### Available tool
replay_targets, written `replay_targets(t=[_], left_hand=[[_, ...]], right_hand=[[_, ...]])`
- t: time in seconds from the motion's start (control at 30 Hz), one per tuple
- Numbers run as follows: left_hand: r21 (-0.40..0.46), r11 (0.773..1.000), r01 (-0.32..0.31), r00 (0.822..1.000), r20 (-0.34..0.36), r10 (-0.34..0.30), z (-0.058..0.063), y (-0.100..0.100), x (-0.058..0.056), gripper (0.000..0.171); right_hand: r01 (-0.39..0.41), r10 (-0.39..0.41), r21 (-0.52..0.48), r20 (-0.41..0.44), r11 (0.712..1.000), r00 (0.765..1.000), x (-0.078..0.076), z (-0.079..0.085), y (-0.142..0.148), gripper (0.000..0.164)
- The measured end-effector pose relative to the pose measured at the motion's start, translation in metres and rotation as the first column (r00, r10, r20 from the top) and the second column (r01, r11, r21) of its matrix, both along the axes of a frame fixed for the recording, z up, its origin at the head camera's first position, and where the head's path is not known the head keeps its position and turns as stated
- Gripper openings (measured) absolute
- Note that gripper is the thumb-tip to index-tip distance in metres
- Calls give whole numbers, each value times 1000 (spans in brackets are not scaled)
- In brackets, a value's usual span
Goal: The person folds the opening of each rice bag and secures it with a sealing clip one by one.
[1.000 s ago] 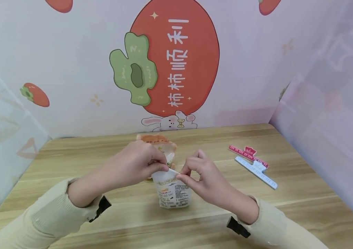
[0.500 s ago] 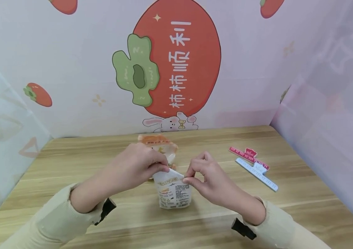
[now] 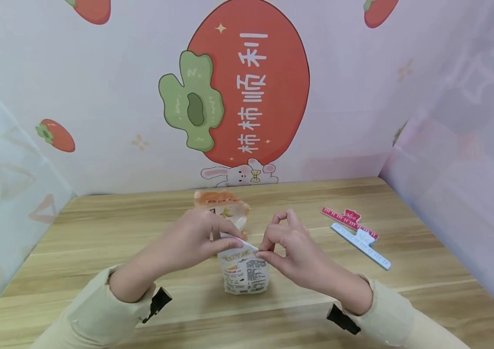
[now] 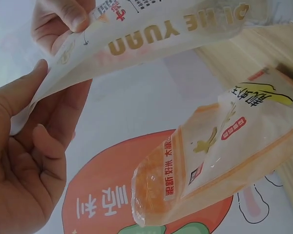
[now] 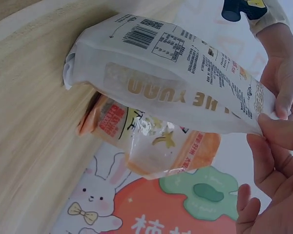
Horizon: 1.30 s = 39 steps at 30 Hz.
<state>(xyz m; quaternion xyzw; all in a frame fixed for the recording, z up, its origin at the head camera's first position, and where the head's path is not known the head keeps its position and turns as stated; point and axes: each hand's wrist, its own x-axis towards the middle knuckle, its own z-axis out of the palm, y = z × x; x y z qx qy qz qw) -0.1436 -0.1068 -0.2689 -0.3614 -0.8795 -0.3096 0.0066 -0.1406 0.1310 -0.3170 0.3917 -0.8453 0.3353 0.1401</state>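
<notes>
A white printed food bag (image 3: 247,274) stands upright on the wooden table, its barcode side facing me. My left hand (image 3: 194,240) grips its top edge, thumb on the near side and fingers behind. At the right end of that edge, my right hand (image 3: 295,252) pinches the corner between thumb and forefinger. In the left wrist view the bag's side shows gold lettering (image 4: 180,30). The right wrist view shows the bag's top drawn flat between both hands. Behind it stands an orange-and-clear food bag (image 3: 225,199), partly hidden by my left hand.
To the right lie a red bag clip (image 3: 343,217) and a light blue bag clip (image 3: 362,245), side by side on the table (image 3: 316,310). A patterned backdrop (image 3: 116,97) rises at the table's far edge, with similar sheets at both sides.
My right hand has shifted right to the bag's corner, drawing the top edge wider. My left hand has moved slightly right and down, its thumb now lying along the edge.
</notes>
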Motion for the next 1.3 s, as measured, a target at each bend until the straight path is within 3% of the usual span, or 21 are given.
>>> replay_targets(t=[0.17,0.3,0.5,0.77,0.93,1.3], left_hand=[[-15,1000,13,994,-108,-14,-1,1,3,7],[-18,1000,19,973,-228,-22,-4,2,6,9],[3,999,49,954,-296,-46,-8,1,7,7],[7,996,94,952,-292,-88,-9,0,5,4],[11,996,93,963,-255,-87,-8,-1,4,4],[7,997,71,977,-202,-68,-7,-2,3,6]], right_hand=[[-15,13,-43,-50,999,999,-1,-3,3,23],[-4,3,-58,-15,998,1000,-1,-5,5,21],[26,-23,-52,51,998,998,1,-3,7,20],[71,-69,-24,88,997,994,1,-3,15,22],[93,-91,-18,110,995,990,0,-4,25,26],[203,-211,67,140,977,968,-12,0,78,33]])
